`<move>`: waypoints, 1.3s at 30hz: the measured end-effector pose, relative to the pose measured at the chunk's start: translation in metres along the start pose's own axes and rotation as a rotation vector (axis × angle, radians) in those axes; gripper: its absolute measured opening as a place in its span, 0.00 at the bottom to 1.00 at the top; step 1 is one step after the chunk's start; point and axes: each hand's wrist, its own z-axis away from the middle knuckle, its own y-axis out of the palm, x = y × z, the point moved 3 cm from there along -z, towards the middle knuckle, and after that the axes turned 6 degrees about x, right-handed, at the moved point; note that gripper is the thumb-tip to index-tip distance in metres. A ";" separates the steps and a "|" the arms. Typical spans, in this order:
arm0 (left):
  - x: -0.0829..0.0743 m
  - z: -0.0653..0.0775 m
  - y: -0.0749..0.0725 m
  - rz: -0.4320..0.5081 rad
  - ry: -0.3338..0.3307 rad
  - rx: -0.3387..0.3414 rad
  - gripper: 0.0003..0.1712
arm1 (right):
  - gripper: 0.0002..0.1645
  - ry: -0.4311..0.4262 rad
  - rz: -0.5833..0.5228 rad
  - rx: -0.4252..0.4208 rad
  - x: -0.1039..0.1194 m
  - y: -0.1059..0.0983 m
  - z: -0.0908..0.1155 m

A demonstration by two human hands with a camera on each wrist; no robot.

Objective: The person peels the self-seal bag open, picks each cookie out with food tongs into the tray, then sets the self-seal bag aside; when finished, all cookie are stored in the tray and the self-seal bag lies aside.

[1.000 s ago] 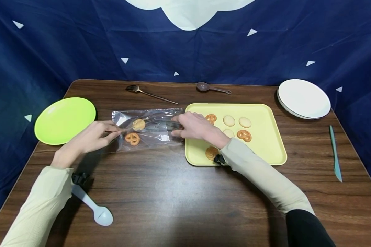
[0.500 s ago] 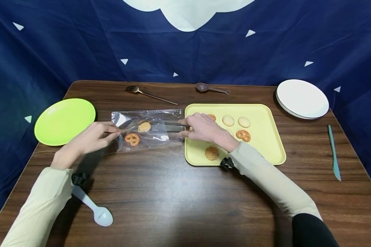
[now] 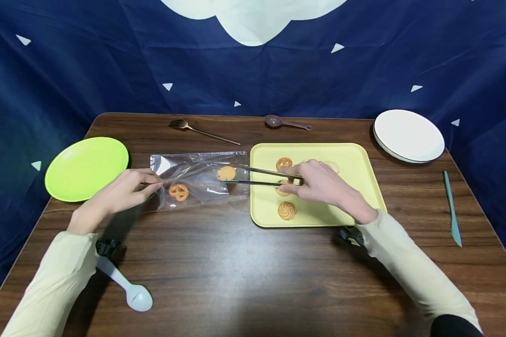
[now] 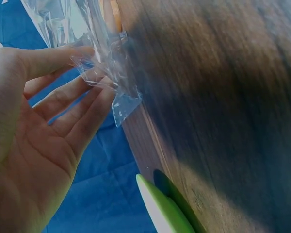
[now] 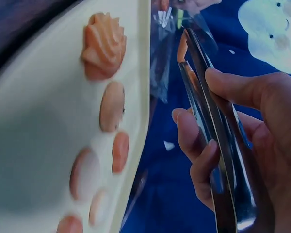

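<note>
My left hand (image 3: 122, 194) pinches the left end of a clear plastic bag (image 3: 202, 192), its film bunched at the fingertips in the left wrist view. A pretzel-shaped cookie (image 3: 179, 192) lies inside the bag near that hand. My right hand (image 3: 324, 185) grips metal tongs (image 5: 218, 126), thumb on one arm and fingers on the other. Between the tong tips sits a round cookie (image 3: 226, 172), over the right part of the bag; whether it is still inside the film is hard to tell. Below the right hand is the yellow tray (image 3: 362, 187), bearing a swirl cookie (image 3: 286, 210) and several others.
A green plate (image 3: 86, 168) is at the left, a stack of white plates (image 3: 409, 135) at the back right. Along the back lie a fork (image 3: 204, 132) and a brown measuring spoon (image 3: 286, 123). A teal knife (image 3: 452, 208) is far right, a pale blue spoon (image 3: 128, 288) front left.
My right hand has moved right over the tray, drawing the tongs and the round cookie rightward from the bag's left part. My left hand keeps its pinch on the bag.
</note>
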 end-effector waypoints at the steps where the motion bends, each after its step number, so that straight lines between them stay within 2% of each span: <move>1: 0.000 0.000 0.000 0.004 -0.002 0.000 0.07 | 0.26 0.004 0.000 -0.009 -0.003 -0.002 0.008; 12: 0.000 0.001 -0.002 0.015 0.007 -0.005 0.07 | 0.25 0.091 -0.019 0.005 -0.051 -0.018 0.112; 18: 0.000 0.001 -0.002 0.019 -0.005 0.006 0.08 | 0.26 0.166 -0.014 0.024 -0.068 -0.015 0.148; 22: 0.000 0.001 -0.002 0.023 0.000 0.005 0.07 | 0.28 0.227 -0.007 0.027 -0.075 -0.013 0.159; 31: 0.001 0.002 -0.001 0.022 -0.001 -0.004 0.07 | 0.29 0.260 -0.007 0.029 -0.078 -0.011 0.163; 34: 0.001 0.002 -0.001 0.020 -0.007 0.001 0.07 | 0.30 0.246 -0.005 0.028 -0.078 -0.013 0.163; 39: 0.000 0.000 -0.001 0.016 0.000 0.002 0.08 | 0.25 0.143 -0.048 -0.015 -0.077 -0.021 0.161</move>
